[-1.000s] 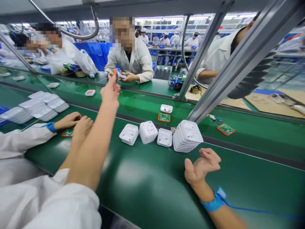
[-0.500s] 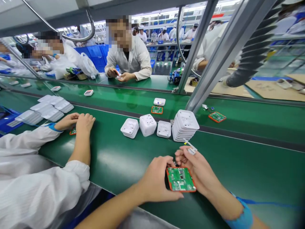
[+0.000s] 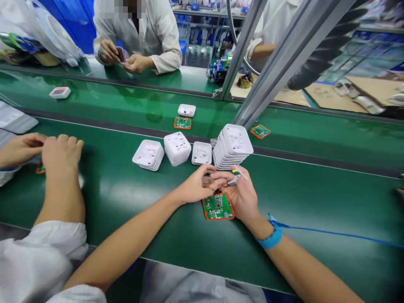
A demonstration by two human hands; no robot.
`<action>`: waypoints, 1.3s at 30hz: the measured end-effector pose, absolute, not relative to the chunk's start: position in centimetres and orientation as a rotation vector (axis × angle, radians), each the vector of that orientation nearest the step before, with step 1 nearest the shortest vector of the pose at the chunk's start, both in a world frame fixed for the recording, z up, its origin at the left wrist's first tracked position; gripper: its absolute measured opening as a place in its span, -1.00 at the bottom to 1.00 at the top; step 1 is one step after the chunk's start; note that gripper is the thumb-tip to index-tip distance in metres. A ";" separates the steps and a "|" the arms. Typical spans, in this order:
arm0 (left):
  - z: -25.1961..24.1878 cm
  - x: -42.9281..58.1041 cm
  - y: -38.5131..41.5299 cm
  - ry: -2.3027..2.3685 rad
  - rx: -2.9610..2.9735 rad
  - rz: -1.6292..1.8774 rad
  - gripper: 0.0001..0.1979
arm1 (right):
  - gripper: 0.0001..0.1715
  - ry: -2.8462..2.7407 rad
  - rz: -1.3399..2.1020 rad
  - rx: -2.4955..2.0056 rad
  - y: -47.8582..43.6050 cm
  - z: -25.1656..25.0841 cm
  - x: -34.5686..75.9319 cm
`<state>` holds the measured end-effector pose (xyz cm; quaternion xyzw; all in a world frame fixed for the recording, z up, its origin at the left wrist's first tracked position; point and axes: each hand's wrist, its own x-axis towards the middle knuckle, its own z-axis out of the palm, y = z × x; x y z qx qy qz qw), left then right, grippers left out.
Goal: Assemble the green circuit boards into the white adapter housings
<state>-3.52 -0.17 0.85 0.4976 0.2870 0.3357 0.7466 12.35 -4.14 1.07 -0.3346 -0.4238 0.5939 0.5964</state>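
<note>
A green circuit board (image 3: 218, 207) with an orange-red rim lies face up at the near side of the bench, between my hands. My left hand (image 3: 197, 184) is closed at the board's far edge, its fingertips pinched together; whatever is between them is hidden. My right hand (image 3: 245, 195), with a blue wrist strap (image 3: 271, 236), curls beside the board's right edge. Between its thumb and fingers it holds a small white strip (image 3: 240, 171) with a yellow end and a grey-white piece close by. The fingers of both hands meet above the board.
Behind my hands stand a tall stack of white plastic housings (image 3: 232, 145) and smaller housings (image 3: 148, 154). Across the dark strip lie another board (image 3: 182, 123), a white shell (image 3: 187, 110) and a board at right (image 3: 260, 131). A metal post (image 3: 277, 71) slants above. A co-worker's arms (image 3: 63, 181) are at left.
The board has gone from being held up in my hands to lying on the bench. My left hand has shifted from its left side to its far edge. The view has tilted down.
</note>
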 end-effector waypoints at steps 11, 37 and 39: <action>0.3 -2.6 -0.9 0.728 0.724 0.910 -0.47 | -0.87 -1.188 0.977 -0.815 -5.9 0.5 13.9; 0.6 -2.0 -1.8 0.751 1.262 1.016 -0.84 | -0.87 -1.648 0.717 -1.206 -4.9 0.4 15.6; 0.7 -2.0 -1.9 0.753 1.249 1.004 -0.84 | -0.85 -1.662 0.719 -1.199 -4.9 0.4 15.7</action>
